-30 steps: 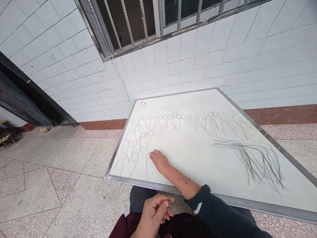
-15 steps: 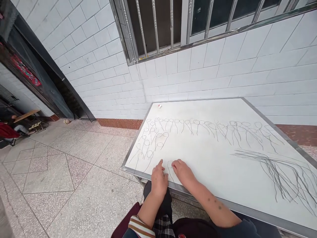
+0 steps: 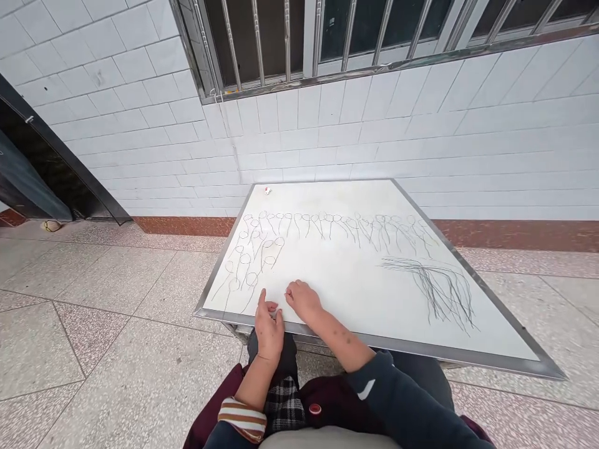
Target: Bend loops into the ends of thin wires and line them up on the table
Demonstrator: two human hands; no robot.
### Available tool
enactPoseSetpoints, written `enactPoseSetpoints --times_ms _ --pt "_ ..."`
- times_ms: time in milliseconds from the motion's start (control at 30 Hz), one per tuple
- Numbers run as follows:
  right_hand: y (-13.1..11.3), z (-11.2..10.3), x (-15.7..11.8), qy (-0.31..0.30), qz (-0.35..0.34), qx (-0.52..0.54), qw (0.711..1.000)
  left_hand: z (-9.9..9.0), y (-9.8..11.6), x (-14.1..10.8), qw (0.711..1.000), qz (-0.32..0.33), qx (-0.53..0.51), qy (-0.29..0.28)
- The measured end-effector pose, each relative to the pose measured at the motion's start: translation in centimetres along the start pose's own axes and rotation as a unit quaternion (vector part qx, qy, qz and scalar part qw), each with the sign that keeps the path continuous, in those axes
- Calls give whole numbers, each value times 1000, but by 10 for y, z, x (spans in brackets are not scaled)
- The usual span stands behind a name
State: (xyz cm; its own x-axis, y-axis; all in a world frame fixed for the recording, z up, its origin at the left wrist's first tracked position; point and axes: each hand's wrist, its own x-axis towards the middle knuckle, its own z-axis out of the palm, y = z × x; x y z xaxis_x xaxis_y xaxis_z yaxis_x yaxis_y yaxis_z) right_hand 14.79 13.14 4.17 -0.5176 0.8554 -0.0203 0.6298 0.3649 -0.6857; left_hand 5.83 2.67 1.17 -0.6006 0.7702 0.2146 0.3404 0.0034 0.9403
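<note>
Over the front edge of a white-topped table point(image 3: 337, 280), my left hand point(image 3: 269, 327) has its index finger stretched out and its thumb apart. Close to its right, my right hand point(image 3: 303, 300) is low over the top with its fingers curled together; anything thin between them is too fine to make out. Looped thin dark strands point(image 3: 251, 279) with trailing tails lie in a cluster at the table's left. More looped strands point(image 3: 337, 219) form a long row across the back. A loose bundle of long dark strands point(image 3: 435, 287) lies at the right.
A small white and red object point(image 3: 267, 191) sits near the back left corner. Behind the table stands a white tiled wall point(image 3: 299, 137) with a barred window point(image 3: 346, 37). A dark doorway point(image 3: 42, 162) opens at far left, above a stone-tiled floor point(image 3: 140, 324).
The view has swung right, so the table appears further left and its right end shows. The looped strand seen between my hands before is no longer discernible there. My hands stay close together.
</note>
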Motion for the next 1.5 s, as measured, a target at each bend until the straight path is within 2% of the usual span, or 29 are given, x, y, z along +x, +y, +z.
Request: enactPoseSetpoints --times_ms 100,200,233,267,367,433,500,700,833,933,1067,1200,1367,1500 --pt "-6 -15 -13 -24 -28 79 996 -6 9 1 997 -32 -74 -6" --pt "-17 -33 -32 -60 -61 180 980 -13 27 -1 981 -75 -172 -42" --pt "-20 -39 -39 -79 -70 250 962 -14 34 -3 973 -89 -206 -60" --pt "-23 -44 -46 -105 -70 350 928 -15 42 -6 963 -101 -237 -77" --pt "-28 -51 -65 -149 -26 585 797 -17 63 -17 938 -124 -309 -98" --pt "-30 -52 -75 -143 14 636 759 -17 73 -24 926 -134 -342 -90" --pt "-31 -53 -84 -131 38 653 745 -17 79 -30 916 -143 -366 -79" --pt "-41 -63 -110 -104 27 665 739 -24 98 -41 896 -158 -407 -84" --pt "-48 -67 -120 -40 8 639 768 -29 116 -50 897 -134 -409 -99" --pt "-52 -64 -124 30 -4 611 791 -30 123 -56 913 -99 -382 -104" --pt "-55 -60 -129 86 -15 559 824 -28 124 -60 929 -76 -355 -74" --pt "-57 -63 -133 51 -20 555 830 -31 125 -61 922 -92 -373 -53" --pt "-56 -72 -138 -10 -9 556 831 -37 127 -63 920 -87 -372 -81" --pt "-56 -72 -139 -38 -1 566 823 -39 128 -64 926 -82 -356 -98"
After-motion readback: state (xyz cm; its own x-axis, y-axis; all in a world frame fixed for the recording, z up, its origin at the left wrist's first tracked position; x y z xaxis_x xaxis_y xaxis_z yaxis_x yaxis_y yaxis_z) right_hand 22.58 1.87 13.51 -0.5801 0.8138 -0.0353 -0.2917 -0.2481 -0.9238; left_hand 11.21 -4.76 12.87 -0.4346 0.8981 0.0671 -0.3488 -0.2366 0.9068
